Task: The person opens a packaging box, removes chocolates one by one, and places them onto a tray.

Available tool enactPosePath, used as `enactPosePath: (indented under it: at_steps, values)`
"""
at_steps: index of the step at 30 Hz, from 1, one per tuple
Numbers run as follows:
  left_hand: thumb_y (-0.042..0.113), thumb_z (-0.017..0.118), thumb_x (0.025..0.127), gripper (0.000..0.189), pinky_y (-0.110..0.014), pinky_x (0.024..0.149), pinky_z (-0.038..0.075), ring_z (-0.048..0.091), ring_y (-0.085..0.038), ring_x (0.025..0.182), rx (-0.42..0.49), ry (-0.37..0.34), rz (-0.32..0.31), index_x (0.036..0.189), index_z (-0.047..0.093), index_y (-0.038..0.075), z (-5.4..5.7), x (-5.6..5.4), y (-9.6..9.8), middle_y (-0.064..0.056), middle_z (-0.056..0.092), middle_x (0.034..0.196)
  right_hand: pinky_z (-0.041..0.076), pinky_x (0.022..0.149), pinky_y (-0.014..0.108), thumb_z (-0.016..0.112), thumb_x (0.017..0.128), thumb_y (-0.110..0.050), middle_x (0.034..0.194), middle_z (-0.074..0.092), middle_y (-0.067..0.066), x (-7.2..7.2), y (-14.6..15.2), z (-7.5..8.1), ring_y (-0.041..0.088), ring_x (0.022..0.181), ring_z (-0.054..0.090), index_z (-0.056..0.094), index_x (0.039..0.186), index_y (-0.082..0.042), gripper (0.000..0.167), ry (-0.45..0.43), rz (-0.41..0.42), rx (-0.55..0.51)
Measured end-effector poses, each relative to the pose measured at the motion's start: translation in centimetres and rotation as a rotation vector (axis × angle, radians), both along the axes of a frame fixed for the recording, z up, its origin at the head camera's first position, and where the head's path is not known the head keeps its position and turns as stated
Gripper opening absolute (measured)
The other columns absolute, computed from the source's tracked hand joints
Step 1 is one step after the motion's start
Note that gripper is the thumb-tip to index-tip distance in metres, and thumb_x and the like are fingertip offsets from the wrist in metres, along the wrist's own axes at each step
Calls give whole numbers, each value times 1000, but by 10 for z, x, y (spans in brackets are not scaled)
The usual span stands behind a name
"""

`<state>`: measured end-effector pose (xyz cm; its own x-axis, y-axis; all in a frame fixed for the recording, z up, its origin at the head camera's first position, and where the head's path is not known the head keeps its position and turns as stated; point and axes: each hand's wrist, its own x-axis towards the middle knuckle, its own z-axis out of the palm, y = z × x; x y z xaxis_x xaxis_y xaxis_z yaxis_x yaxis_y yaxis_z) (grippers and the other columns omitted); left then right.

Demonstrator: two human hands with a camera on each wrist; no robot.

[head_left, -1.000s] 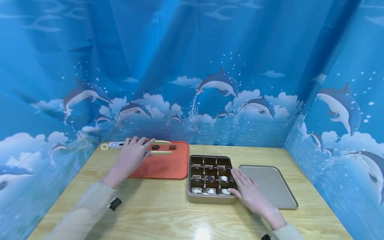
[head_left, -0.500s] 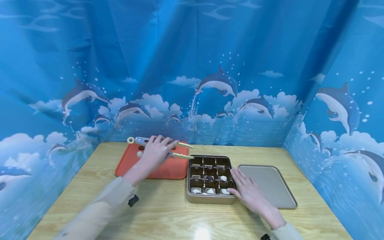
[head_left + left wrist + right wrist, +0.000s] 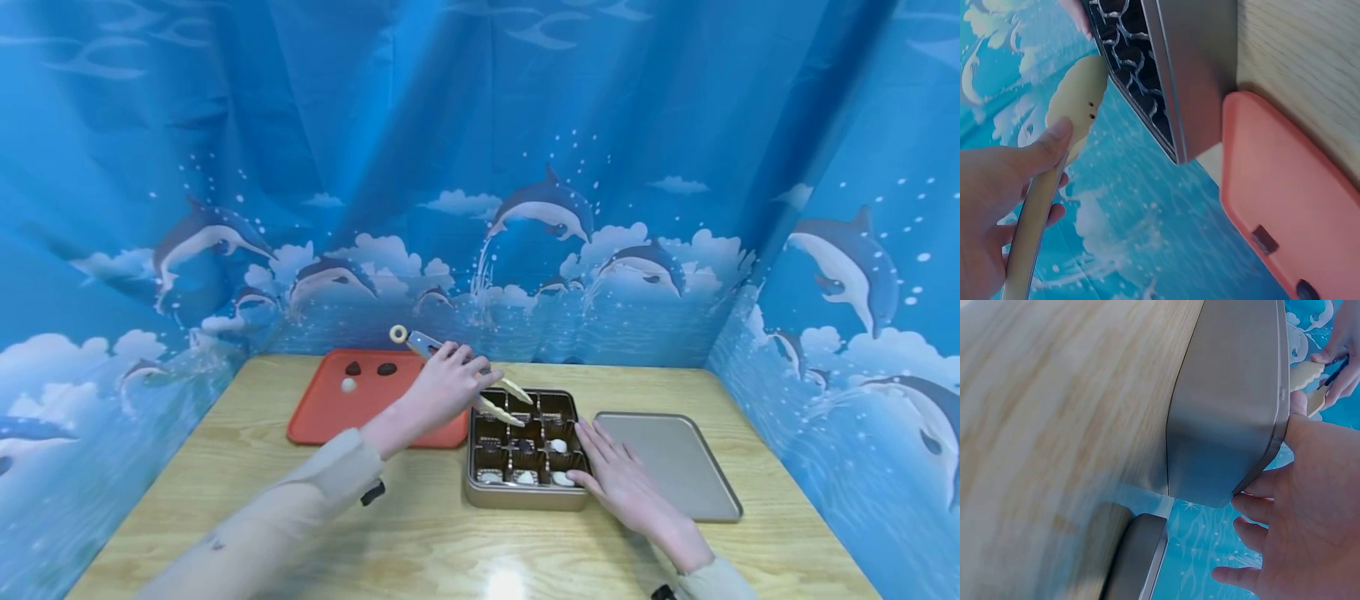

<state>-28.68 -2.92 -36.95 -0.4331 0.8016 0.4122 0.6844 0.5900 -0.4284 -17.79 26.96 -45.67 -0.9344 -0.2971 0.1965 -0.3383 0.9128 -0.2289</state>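
The left hand (image 3: 447, 385) held a pair of tongs (image 3: 501, 412) pinched between thumb and fingers. A cream ring capped their silvery-blue end; their scalloped cream tips, one showing two small dark holes, stood apart above the back compartments of a bronze-coloured metal box (image 3: 525, 497). The right hand (image 3: 622, 483), fingers extended, touched the box's right rim.

tongs (image 3: 1041, 200): cream-tipped | box (image 3: 525, 498): bronze | tray (image 3: 337, 421): orange-red | backdrop (image 3: 435, 167): blue, dolphin-printed
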Motion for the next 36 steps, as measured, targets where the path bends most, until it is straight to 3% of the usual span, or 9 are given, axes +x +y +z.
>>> enactPosePath:
  at_steps: [5, 13, 27, 36]
  values:
    - [48, 79, 82, 50, -37, 94, 45, 61, -19, 104, -142, 75, -22, 128, 70, 31, 2, 2, 19, 9, 70, 115, 24, 113, 67, 52, 104, -45, 164, 24, 14, 0, 1, 0, 40, 150, 25, 29, 158, -1, 73, -2, -2, 2]
    - [26, 71, 95, 29, -37, 99, 42, 61, -18, 109, -297, 160, -66, 122, 73, 34, 3, 3, 43, 11, 70, 114, 25, 112, 68, 54, 103, -44, 164, 25, 14, -1, 1, -2, 40, 150, 26, 30, 157, -1, 73, 2, -4, 0]
    - [29, 72, 93, 32, -35, 106, 36, 56, -14, 124, -524, 123, -6, 123, 71, 41, 3, 5, 74, 17, 66, 129, 26, 112, 68, 54, 103, -45, 164, 26, 13, -2, 0, -4, 40, 150, 27, 30, 158, -2, 73, 2, -3, 3]
    - [31, 74, 91, 31, -34, 105, 36, 56, -13, 123, -529, 117, -9, 120, 72, 41, -4, 1, 78, 18, 65, 129, 26, 112, 68, 55, 103, -44, 164, 25, 14, -3, 0, -3, 40, 150, 26, 30, 158, -2, 74, -4, -7, 1]
